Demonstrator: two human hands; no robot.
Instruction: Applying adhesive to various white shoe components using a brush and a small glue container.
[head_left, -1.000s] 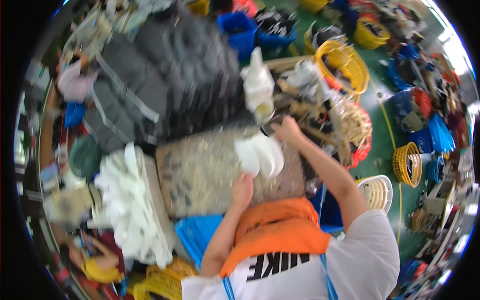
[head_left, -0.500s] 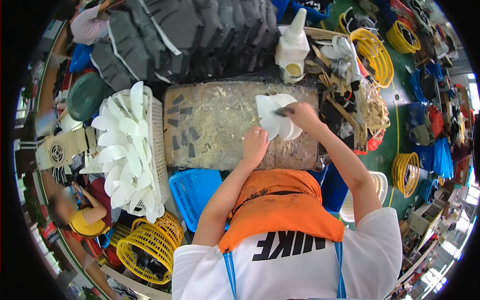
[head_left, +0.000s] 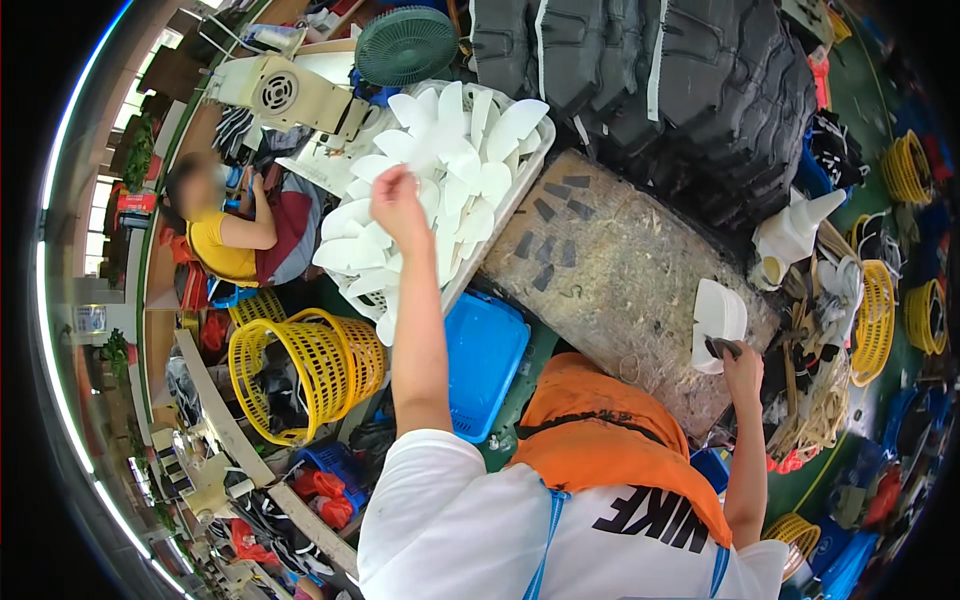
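Note:
My left hand reaches over a white basket heaped with curved white sheet pieces. Its fingers look bent and are smeared by motion; whether a piece is between them I cannot tell. On the worn board, near its right end, lies a small stack of the same white pieces. My right hand is closed on a small dark flat tool, its kind unclear, at the near edge of that stack. Several small dark grey strips lie on the board's left part.
Layered dark grey panels stand behind the board. A white bottle with a cone spout is at its far right corner. A blue basket and yellow baskets are at left, where a person in yellow sits.
My left hand has left the white stack and moved over to the basket of white pieces. The right hand stays by the stack with the dark tool. The whole view has turned toward the left.

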